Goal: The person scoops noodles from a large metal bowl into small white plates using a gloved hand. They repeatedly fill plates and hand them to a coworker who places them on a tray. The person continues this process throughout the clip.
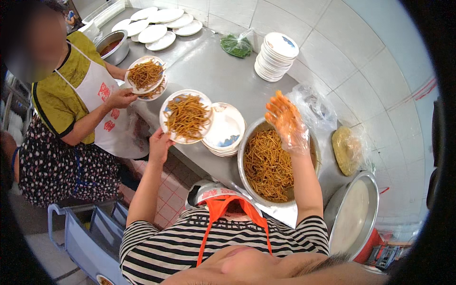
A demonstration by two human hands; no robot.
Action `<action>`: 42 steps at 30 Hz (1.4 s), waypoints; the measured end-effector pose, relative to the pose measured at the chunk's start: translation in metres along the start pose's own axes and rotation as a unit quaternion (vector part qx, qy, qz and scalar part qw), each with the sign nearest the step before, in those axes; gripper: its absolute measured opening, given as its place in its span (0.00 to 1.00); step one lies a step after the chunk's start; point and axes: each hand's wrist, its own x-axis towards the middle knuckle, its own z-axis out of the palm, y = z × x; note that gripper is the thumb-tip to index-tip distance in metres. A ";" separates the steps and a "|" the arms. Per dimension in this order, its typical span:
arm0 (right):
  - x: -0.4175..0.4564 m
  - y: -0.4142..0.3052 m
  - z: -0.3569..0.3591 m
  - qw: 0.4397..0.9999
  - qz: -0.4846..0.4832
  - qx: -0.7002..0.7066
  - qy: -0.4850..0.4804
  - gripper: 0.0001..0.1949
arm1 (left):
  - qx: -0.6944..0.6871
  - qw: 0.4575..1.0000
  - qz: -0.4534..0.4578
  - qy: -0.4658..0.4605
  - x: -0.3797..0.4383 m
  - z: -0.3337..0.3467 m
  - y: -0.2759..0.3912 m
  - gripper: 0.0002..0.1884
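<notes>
My left hand (160, 146) grips the rim of a white plate (164, 121) that bears a heap of brown noodle-like strips (187, 117). Just right of it, a stack of white plates with blue decoration (221, 130) stands on the steel counter. My right hand (284, 117), in a clear plastic glove smeared with orange sauce, is raised over the far rim of a large metal pot, its fingers spread and nothing in them. The pot (243, 178) holds many more of the same brown strips (267, 165).
At left a co-worker in an apron (107, 103) holds two filled plates (146, 75). Further back are spread plates (153, 34), a pot of red sauce (115, 44), bagged greens (237, 45) and a plate stack (276, 58). A basin (351, 217) stands right, a blue-grey cart (82, 238) lower left.
</notes>
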 end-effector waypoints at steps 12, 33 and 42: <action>0.022 0.036 0.064 0.972 0.030 0.234 -0.005 0.14 | 0.025 0.987 -0.108 0.120 0.075 -0.119 -0.125 0.13; 0.030 0.009 0.094 0.989 0.051 0.068 -0.121 0.19 | 0.737 0.676 0.015 0.020 0.063 -0.010 -0.023 0.19; 0.004 -0.021 0.101 0.990 0.057 0.007 -0.128 0.18 | 0.568 0.783 0.185 -0.172 -0.052 0.112 0.016 0.18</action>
